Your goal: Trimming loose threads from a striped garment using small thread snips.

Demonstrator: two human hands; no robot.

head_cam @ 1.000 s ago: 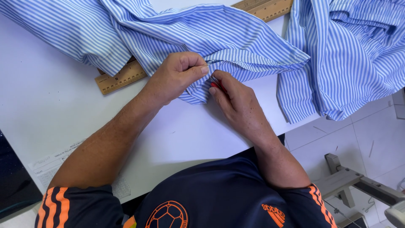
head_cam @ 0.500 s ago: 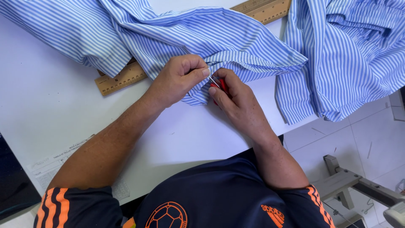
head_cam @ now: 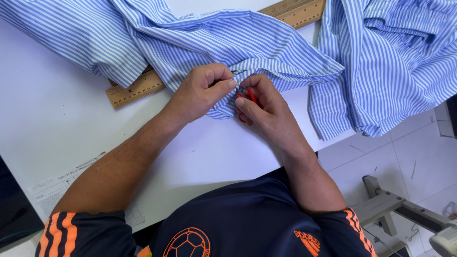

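Pinching striped shirt (head_cam: 247, 43), left hand (head_cam: 202, 93); right hand (head_cam: 264, 112) holds red snips (head_cam: 248, 95).

blue-and-white striped shirt (head_cam: 223, 43) lies rumpled on the table, its edge bunched beside a small red tool (head_cam: 251, 95).

Both hands (head_cam: 238, 97) pinched shut, fingertips touching.

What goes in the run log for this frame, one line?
left hand: pinches striped cloth | right hand: holds red tool at fold | ruler under cloth | white table
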